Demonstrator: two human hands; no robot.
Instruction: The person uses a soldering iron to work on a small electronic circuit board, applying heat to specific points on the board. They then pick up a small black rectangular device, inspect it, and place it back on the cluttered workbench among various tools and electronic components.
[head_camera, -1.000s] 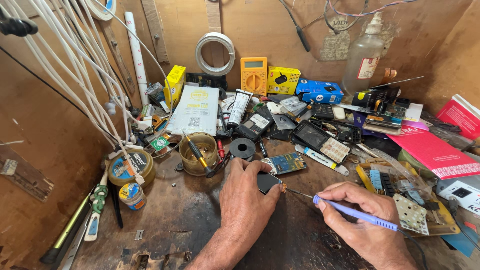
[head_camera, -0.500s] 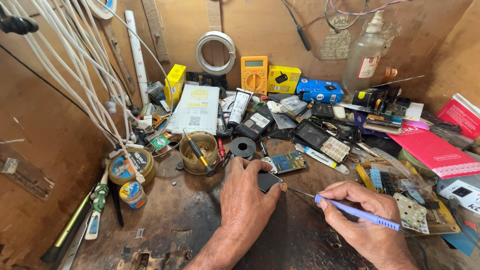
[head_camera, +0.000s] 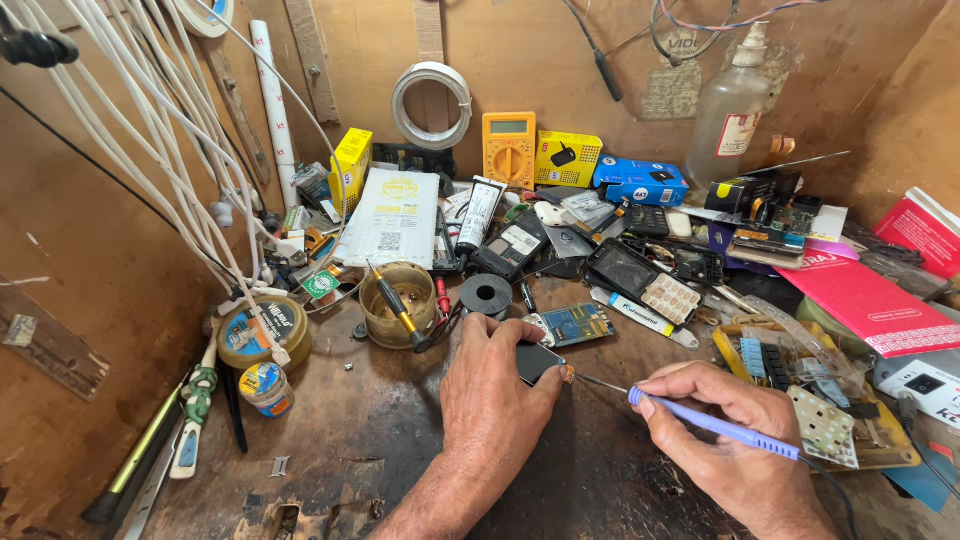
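While the left hand (head_camera: 497, 400) lies palm-down on the dark wooden bench (head_camera: 350, 440), its fingers curl over a small black device (head_camera: 537, 361), pinning it so that only the right end peeks out past the fingertips. Just to the right, the right hand (head_camera: 735, 455) is closed in a pen grip around a blue-handled soldering iron (head_camera: 712, 424), whose thin metal tip reaches left and meets the exposed corner of the black device. Beyond the left hand's knuckles lie a small blue circuit board (head_camera: 572, 324) and a black ring (head_camera: 486, 295), with a round tin (head_camera: 398, 304) holding a probe just to their left.
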